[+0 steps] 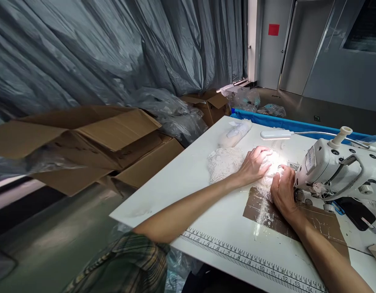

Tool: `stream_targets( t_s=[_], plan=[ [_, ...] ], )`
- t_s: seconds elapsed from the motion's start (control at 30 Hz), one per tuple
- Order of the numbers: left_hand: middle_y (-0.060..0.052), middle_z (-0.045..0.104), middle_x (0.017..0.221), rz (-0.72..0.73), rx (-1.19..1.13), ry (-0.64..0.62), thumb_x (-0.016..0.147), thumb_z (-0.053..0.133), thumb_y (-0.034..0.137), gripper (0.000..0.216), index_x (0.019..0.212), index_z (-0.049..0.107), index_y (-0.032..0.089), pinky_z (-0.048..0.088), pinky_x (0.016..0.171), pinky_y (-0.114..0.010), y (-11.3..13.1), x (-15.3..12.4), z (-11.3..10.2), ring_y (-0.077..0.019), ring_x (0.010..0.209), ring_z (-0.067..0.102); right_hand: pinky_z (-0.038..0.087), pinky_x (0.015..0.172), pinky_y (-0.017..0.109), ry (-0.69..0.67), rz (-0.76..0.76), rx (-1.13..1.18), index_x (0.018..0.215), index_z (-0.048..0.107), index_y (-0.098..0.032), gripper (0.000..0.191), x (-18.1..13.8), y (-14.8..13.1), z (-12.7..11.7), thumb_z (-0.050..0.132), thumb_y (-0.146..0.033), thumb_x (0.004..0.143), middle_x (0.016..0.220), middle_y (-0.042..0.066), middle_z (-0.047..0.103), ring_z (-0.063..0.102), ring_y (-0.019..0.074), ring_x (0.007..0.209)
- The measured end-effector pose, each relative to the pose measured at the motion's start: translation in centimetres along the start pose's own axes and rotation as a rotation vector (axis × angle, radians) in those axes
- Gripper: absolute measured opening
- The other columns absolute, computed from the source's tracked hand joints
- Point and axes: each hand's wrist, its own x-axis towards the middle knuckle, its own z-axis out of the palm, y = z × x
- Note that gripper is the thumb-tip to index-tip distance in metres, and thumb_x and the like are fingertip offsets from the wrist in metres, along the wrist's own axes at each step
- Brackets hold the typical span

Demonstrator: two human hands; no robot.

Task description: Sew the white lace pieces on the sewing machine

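White lace fabric [224, 165] lies bunched on the sewing table and runs under both hands toward the machine. My left hand [254, 163] is closed on the lace, its fingers bent and the thumb below. Close beside the needle area, my right hand [284, 191] grips the edge of the same lace between thumb and fingers. Strong lamp glare washes out the cloth between the hands, so the exact pinch is hard to see. The white sewing machine [320, 167] stands just right of my right hand; its needle is hidden.
A lamp [276, 134] on a bendy neck hangs over the work. Behind the lace lies a wrapped white roll [237, 132]. A brown sheet [267, 211] covers part of the tabletop, with a printed ruler [252, 260] along the front edge. Open cardboard boxes [121, 134] stand left.
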Motion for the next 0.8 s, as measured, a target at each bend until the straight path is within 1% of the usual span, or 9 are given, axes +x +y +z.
stream_targets(
  t_s=[0.1,0.2,0.23,0.3,0.37,0.47,0.6,0.7,0.8],
  plan=[
    [-0.01,0.064,0.117,0.077,0.066,0.032,0.087,0.056,0.02,0.022,0.107,0.065,0.018,0.052,0.096,-0.04,-0.2,0.6,-0.7,-0.0236,0.11,0.062,0.041,0.098,0.056,-0.006,-0.064,-0.004,0.109,0.05,-0.015,0.029,-0.2,0.2,0.3,0.04,-0.015,0.082,0.109,0.015,0.053,0.049,0.0278,0.108],
    [-0.009,0.067,0.114,0.042,0.05,0.021,0.089,0.052,0.019,0.022,0.106,0.066,0.017,0.051,0.097,-0.035,-0.1,2.4,-1.2,-0.0218,0.109,0.063,0.043,0.097,0.057,-0.012,-0.076,-0.018,0.109,0.05,-0.014,0.031,-0.2,0.6,0.6,0.04,-0.011,0.079,0.107,0.015,0.054,0.051,0.0275,0.105],
    [-0.008,0.067,0.114,0.006,0.061,-0.018,0.089,0.051,0.018,0.023,0.106,0.066,0.016,0.05,0.099,-0.035,0.0,3.3,-1.3,-0.0218,0.109,0.063,0.044,0.096,0.056,-0.014,-0.07,-0.02,0.109,0.05,-0.014,0.031,-0.2,0.7,0.7,0.04,-0.01,0.079,0.106,0.015,0.054,0.052,0.0274,0.104],
    [-0.009,0.068,0.113,-0.089,0.108,-0.154,0.088,0.05,0.016,0.025,0.106,0.066,0.015,0.049,0.101,-0.036,-0.1,5.3,-1.1,-0.0233,0.11,0.062,0.045,0.096,0.055,-0.013,-0.059,-0.02,0.108,0.05,-0.015,0.031,-0.2,0.8,0.8,0.04,-0.01,0.079,0.106,0.015,0.055,0.053,0.0269,0.104],
    [-0.01,0.07,0.106,-0.177,0.147,-0.269,0.086,0.05,0.015,0.023,0.102,0.067,0.015,0.05,0.096,-0.036,-0.3,7.1,-0.6,-0.025,0.104,0.064,0.046,0.096,0.055,-0.009,-0.045,-0.012,0.108,0.05,-0.015,0.03,-0.2,0.7,0.8,0.04,-0.011,0.08,0.107,0.015,0.055,0.054,0.0267,0.104],
    [-0.01,0.069,0.092,-0.242,0.166,-0.33,0.083,0.055,0.021,0.015,0.092,0.066,0.014,0.052,0.086,-0.036,-0.7,8.8,0.6,-0.0268,0.093,0.065,0.046,0.096,0.057,-0.018,-0.025,0.003,0.107,0.05,-0.015,0.03,-0.2,0.6,0.7,0.04,-0.012,0.08,0.108,0.016,0.055,0.055,0.0277,0.105],
    [-0.008,0.066,0.085,-0.308,0.172,-0.336,0.078,0.06,0.023,0.008,0.081,0.061,0.015,0.05,0.084,-0.036,-1.0,8.9,1.1,-0.0279,0.092,0.064,0.045,0.097,0.06,-0.03,-0.004,0.021,0.109,0.049,-0.015,0.031,-0.2,0.5,0.6,0.04,-0.013,0.08,0.11,0.016,0.054,0.055,0.0287,0.107],
    [-0.004,0.062,0.081,-0.348,0.162,-0.311,0.08,0.056,0.023,0.007,0.079,0.058,0.017,0.049,0.076,-0.032,-1.0,8.3,-0.2,-0.0228,0.082,0.062,0.044,0.097,0.061,-0.016,0.0,0.038,0.11,0.05,-0.015,0.03,-0.1,0.2,0.6,0.04,-0.017,0.081,0.112,0.017,0.054,0.055,0.0299,0.108],
    [0.0,0.056,0.072,-0.345,-0.039,-0.311,0.077,0.056,0.019,0.008,0.069,0.053,0.017,0.045,0.067,-0.025,-0.9,7.7,-2.1,-0.0147,0.07,0.056,0.045,0.099,0.059,0.001,0.004,0.049,0.113,0.05,-0.014,0.031,0.4,-0.5,0.5,0.04,-0.024,0.086,0.113,0.018,0.054,0.055,0.0297,0.109]
  ],
)
